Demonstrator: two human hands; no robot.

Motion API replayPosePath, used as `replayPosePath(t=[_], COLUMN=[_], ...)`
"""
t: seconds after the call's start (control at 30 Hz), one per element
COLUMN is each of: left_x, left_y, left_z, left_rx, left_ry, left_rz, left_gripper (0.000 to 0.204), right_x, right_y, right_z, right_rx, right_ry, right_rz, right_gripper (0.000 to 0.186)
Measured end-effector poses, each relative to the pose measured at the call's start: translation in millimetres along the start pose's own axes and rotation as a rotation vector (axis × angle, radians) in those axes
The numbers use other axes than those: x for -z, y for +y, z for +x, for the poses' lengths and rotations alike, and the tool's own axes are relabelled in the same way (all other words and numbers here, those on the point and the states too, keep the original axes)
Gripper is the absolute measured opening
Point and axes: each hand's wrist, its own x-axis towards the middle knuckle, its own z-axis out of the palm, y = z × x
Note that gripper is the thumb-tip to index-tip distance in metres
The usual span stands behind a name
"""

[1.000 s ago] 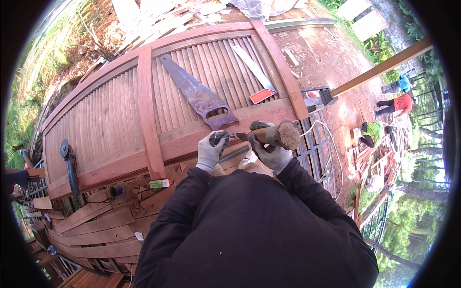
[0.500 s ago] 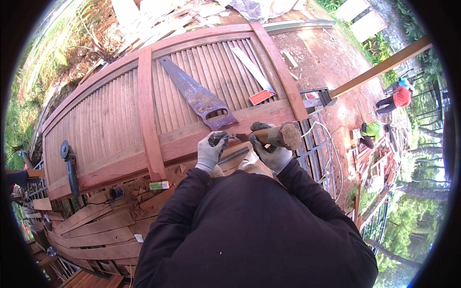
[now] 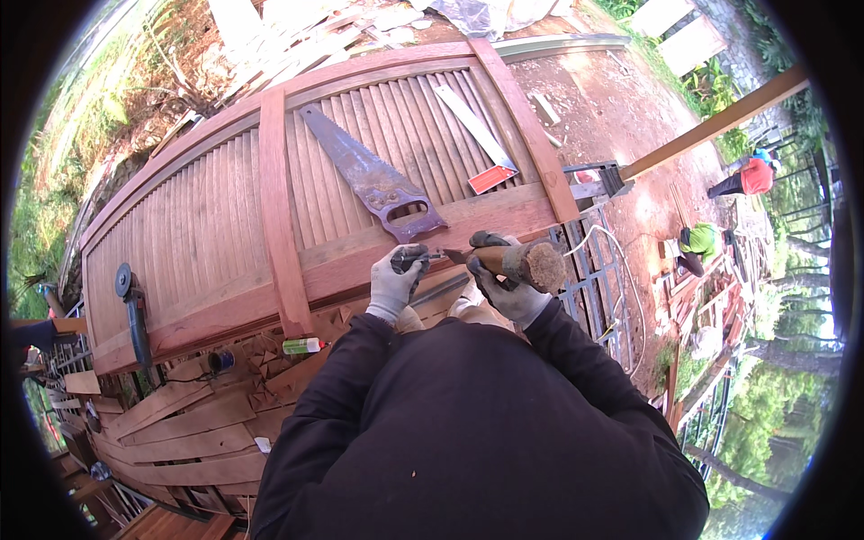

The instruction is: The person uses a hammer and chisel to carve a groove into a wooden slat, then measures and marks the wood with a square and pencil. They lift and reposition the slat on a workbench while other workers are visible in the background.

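Slats [image 3: 202, 216] already fill the louvred panel [image 3: 274, 198], but work seems unfinished beside its near rail [image 3: 346, 269], where the left hand's [image 3: 393, 281] grip pinches a small metal piece [image 3: 436, 256] near the wooden-handled chisel [image 3: 497, 259] clasped in the right hand [image 3: 517, 297].

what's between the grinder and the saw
In the head view, the reddish crossbar lies between the grinder and the saw, with slats on both sides of it.
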Motion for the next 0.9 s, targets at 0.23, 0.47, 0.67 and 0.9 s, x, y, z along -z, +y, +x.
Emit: replayPosePath(t=[0.23,0.47,0.67,0.9], left_x=[-1,-1,-1,3], left_y=[-3,-9,2,-12], left_z=[-2,1,-4,5], left_rx=[-0.060,-0.141,-0.075,-0.188], left_ry=[0.006,0.018,-0.005,0.013], left_rz=[0.027,0.059,0.050,0.158], left_gripper=[0.020,0.020,0.023,0.023], right_x=[2,3,2,-2], right_y=[5,9,11,9], right_z=[-2,-1,-3,-5], right_rx=[-0.111,0.023,0.064,0.008], right_ry=[-0.105,-0.103,-0.099,0.031], right_rz=[-0.027,-0.134,-0.160,0.008], right_gripper=[0.038,0.039,0.039,0.030])
